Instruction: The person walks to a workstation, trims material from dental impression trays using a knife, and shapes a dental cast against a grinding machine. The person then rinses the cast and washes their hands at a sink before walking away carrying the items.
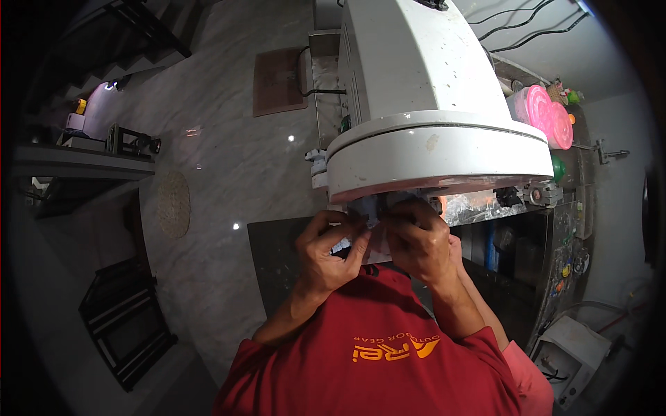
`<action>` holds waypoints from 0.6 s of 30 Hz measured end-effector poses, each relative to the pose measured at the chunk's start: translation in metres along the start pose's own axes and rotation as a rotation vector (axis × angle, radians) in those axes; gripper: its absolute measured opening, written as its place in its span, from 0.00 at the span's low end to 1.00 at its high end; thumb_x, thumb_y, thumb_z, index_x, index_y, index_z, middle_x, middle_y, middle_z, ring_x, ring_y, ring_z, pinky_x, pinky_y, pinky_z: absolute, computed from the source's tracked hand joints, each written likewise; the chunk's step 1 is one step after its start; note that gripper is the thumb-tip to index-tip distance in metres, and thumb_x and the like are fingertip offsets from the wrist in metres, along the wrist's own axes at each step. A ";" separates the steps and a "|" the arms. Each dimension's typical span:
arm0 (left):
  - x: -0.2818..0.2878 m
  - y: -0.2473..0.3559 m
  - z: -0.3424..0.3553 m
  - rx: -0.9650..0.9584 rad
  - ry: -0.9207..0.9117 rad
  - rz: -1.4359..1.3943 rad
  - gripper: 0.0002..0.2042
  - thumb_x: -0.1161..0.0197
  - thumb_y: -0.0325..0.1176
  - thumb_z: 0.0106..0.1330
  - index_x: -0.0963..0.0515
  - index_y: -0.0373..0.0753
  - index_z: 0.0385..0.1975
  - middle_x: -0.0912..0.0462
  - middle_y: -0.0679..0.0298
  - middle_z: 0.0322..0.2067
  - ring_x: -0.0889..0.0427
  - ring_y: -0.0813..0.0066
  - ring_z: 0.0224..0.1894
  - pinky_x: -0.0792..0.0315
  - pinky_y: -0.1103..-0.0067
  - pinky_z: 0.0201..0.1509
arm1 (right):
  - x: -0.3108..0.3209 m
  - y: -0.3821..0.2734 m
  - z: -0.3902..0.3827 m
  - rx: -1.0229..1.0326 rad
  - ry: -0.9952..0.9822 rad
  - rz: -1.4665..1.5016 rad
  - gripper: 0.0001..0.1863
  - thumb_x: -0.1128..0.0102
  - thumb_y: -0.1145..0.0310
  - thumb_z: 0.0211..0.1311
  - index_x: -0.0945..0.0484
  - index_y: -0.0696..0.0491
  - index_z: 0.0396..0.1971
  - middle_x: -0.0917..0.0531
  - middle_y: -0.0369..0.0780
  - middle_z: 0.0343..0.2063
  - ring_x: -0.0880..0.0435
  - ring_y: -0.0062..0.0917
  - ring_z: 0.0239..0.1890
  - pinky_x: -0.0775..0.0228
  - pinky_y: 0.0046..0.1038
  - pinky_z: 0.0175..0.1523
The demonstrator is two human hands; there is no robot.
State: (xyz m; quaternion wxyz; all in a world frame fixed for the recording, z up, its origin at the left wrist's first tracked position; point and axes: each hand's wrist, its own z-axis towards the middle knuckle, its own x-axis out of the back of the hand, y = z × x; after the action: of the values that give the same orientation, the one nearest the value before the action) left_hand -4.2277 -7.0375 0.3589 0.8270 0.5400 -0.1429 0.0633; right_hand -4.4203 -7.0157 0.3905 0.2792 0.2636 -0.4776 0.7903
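Observation:
Both my hands are raised close together under the rounded front edge of a large white machine housing (444,156). My left hand (329,253) is closed, its thumb and fingers pinched near the middle. Beside it on the right, my right hand (420,239) is closed too, with its fingers bent inward and knuckles up. Between the fingertips shows something pale (377,243), thin and partly in shadow; I cannot make out what it is or which hand grips it. The housing and my fingers hide the rest.
Another person's forearm (479,281) in a pink sleeve lies along my right arm. To the right, pink round lids (544,114) and a green item stand on a cluttered counter, with a wall tap (612,152) behind. A mat (281,80) and an oval mat (173,204) lie on the floor.

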 end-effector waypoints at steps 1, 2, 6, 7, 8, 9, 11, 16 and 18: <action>0.000 0.001 0.000 0.015 -0.003 0.006 0.09 0.25 0.25 0.54 0.12 0.35 0.36 0.15 0.56 0.35 0.12 0.63 0.34 0.19 0.73 0.37 | 0.001 -0.005 0.000 -0.023 0.018 -0.003 0.15 0.28 0.78 0.45 0.15 0.57 0.38 0.15 0.45 0.38 0.14 0.38 0.37 0.19 0.35 0.42; -0.001 0.002 -0.001 0.014 -0.016 0.008 0.09 0.25 0.24 0.54 0.12 0.35 0.36 0.15 0.56 0.35 0.11 0.62 0.35 0.18 0.73 0.38 | 0.001 -0.010 -0.002 -0.044 0.029 0.016 0.16 0.27 0.77 0.46 0.15 0.57 0.39 0.15 0.45 0.38 0.14 0.39 0.38 0.19 0.35 0.42; -0.003 0.005 0.000 -0.007 -0.085 0.047 0.09 0.29 0.23 0.55 0.12 0.35 0.37 0.13 0.56 0.39 0.10 0.59 0.40 0.16 0.72 0.42 | -0.009 -0.023 -0.005 -0.172 0.108 0.024 0.17 0.25 0.75 0.49 0.14 0.57 0.42 0.15 0.46 0.37 0.14 0.40 0.37 0.19 0.36 0.42; -0.004 0.005 0.000 -0.032 -0.112 0.065 0.10 0.30 0.22 0.55 0.12 0.34 0.37 0.13 0.55 0.40 0.10 0.58 0.41 0.16 0.72 0.44 | -0.011 -0.025 -0.006 -0.205 0.097 -0.005 0.17 0.24 0.74 0.50 0.14 0.57 0.43 0.15 0.46 0.37 0.14 0.40 0.36 0.19 0.35 0.41; -0.004 0.005 0.001 -0.018 -0.116 0.044 0.10 0.31 0.22 0.55 0.13 0.34 0.38 0.12 0.55 0.41 0.10 0.58 0.42 0.16 0.72 0.45 | -0.014 -0.025 -0.005 -0.212 0.152 0.006 0.19 0.23 0.73 0.50 0.13 0.57 0.45 0.14 0.46 0.36 0.13 0.39 0.35 0.19 0.33 0.39; -0.004 0.005 0.001 -0.006 -0.129 0.029 0.11 0.31 0.22 0.55 0.13 0.34 0.39 0.12 0.55 0.42 0.10 0.59 0.43 0.16 0.72 0.46 | -0.015 -0.025 -0.005 -0.207 0.180 -0.011 0.18 0.23 0.73 0.51 0.13 0.57 0.44 0.14 0.46 0.35 0.13 0.38 0.33 0.19 0.33 0.37; -0.004 0.005 0.002 0.018 -0.155 0.002 0.13 0.32 0.22 0.55 0.13 0.35 0.41 0.12 0.55 0.44 0.10 0.59 0.44 0.16 0.72 0.48 | -0.015 -0.024 -0.005 -0.211 0.218 -0.030 0.17 0.22 0.73 0.52 0.13 0.58 0.43 0.13 0.45 0.34 0.12 0.36 0.30 0.20 0.31 0.34; -0.002 0.000 0.004 0.033 -0.212 -0.045 0.16 0.33 0.22 0.55 0.15 0.35 0.46 0.12 0.54 0.47 0.10 0.58 0.47 0.16 0.71 0.51 | -0.012 -0.023 -0.004 -0.354 0.190 0.061 0.13 0.22 0.72 0.54 0.12 0.61 0.38 0.11 0.47 0.30 0.10 0.32 0.29 0.19 0.28 0.35; -0.001 -0.002 0.005 0.015 -0.227 -0.045 0.18 0.34 0.22 0.55 0.15 0.34 0.47 0.12 0.53 0.48 0.11 0.57 0.48 0.16 0.70 0.52 | -0.014 -0.023 -0.003 -0.385 0.194 0.088 0.12 0.21 0.72 0.54 0.12 0.62 0.37 0.11 0.47 0.30 0.10 0.30 0.29 0.20 0.26 0.35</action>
State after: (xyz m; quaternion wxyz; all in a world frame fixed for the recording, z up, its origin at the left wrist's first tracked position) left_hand -4.2286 -7.0429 0.3591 0.8028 0.5529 -0.2228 -0.0157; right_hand -4.3949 -7.0066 0.3938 0.3342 0.1071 -0.6018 0.7174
